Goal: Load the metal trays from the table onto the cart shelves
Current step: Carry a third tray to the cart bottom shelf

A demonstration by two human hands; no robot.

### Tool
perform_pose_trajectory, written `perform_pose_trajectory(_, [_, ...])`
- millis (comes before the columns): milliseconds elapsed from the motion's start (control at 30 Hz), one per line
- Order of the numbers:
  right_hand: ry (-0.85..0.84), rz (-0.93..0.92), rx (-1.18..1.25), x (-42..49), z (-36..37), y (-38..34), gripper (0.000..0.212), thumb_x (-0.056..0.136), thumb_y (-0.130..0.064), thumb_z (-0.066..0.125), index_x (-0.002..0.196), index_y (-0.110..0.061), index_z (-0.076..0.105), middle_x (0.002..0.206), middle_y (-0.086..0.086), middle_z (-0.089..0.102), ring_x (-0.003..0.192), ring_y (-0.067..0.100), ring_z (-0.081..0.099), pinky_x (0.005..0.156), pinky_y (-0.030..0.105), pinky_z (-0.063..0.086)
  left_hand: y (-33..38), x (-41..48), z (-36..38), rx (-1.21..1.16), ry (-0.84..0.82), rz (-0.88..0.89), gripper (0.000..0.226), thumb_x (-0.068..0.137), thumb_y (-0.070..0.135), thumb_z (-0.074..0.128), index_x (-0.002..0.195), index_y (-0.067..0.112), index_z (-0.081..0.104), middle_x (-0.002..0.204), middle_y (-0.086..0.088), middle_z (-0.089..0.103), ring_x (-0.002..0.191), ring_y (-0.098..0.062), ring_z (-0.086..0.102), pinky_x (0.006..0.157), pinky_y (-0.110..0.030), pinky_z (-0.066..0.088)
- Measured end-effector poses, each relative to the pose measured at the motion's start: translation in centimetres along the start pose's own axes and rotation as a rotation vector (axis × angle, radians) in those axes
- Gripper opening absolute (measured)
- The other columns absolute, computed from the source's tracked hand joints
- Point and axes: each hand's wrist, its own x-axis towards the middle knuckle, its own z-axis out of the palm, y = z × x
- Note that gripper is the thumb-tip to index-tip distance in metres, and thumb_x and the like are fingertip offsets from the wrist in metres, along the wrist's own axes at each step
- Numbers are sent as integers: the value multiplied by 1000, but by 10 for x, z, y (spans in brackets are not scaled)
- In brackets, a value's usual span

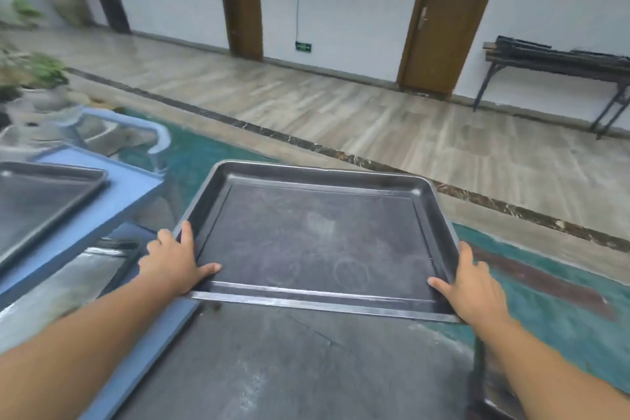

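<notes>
A dark, scuffed metal tray (317, 235) hangs in the air in front of me, held level by both hands. My left hand (174, 259) grips its near left corner, thumb lying inside the rim. My right hand (470, 286) grips the near right corner, thumb also inside. Under the held tray, close to me, lies another dark tray (289, 368). A third tray (37, 201) rests on the top shelf of the blue cart (112, 204) at the left.
A lower cart shelf with a shiny tray (68, 283) shows below the top shelf. Potted plants (37, 85) stand at the far left. A dark folding table (559, 65) stands by the back wall at the right. Brown doors line the wall; wood floor lies ahead.
</notes>
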Motion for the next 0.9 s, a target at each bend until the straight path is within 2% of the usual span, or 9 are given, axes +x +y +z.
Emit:
perform_pose_trajectory(100, [-34,-139,-30,18,9,-68,96,80,-62,64,151,-24,11,123,21,49,98,41,61,73,43,46,-61,-6,-1,0,-6,-122,124,63,90,50,154,21,1,135,-17,32,121,-38,44,91,-49,48])
perform_pose_trajectory(233, [-69,-315,-25,33,27,-143,87,80,-62,65,145,-29,18,110,16,49,91,40,62,70,42,49,-124,-32,6,-25,-17,-277,123,64,88,52,155,20,5,135,-18,35,119,-38,46,92,-47,48])
perform_pose_trajectory(400, [-146,-496,-63,48,51,-216,91,81,-61,64,151,-26,17,116,16,48,94,36,60,66,36,41,-168,-78,14,-39,-55,-482,123,64,90,49,154,20,2,142,-20,31,128,-39,41,99,-48,45])
perform_pose_trajectory(533, [-193,-639,-87,59,76,-257,92,81,-68,59,151,-29,15,113,13,48,93,34,62,74,39,51,-176,-116,19,-58,-71,-667,124,64,89,50,154,20,1,145,-20,26,129,-39,40,99,-48,46])
perform_pose_trajectory(667, [-225,-771,-110,71,93,-287,91,80,-70,57,150,-31,17,96,4,40,82,29,59,64,37,47,-165,-157,19,-59,-76,-818,122,66,88,51,155,19,4,131,-15,35,118,-35,45,94,-45,49])
perform_pose_trajectory(900, [-276,-998,-163,76,116,-320,89,83,-69,54,153,-29,16,104,8,47,90,30,61,67,37,44,-125,-223,35,-40,-120,-1045,122,64,90,49,154,20,7,124,-12,39,111,-31,47,89,-40,49])
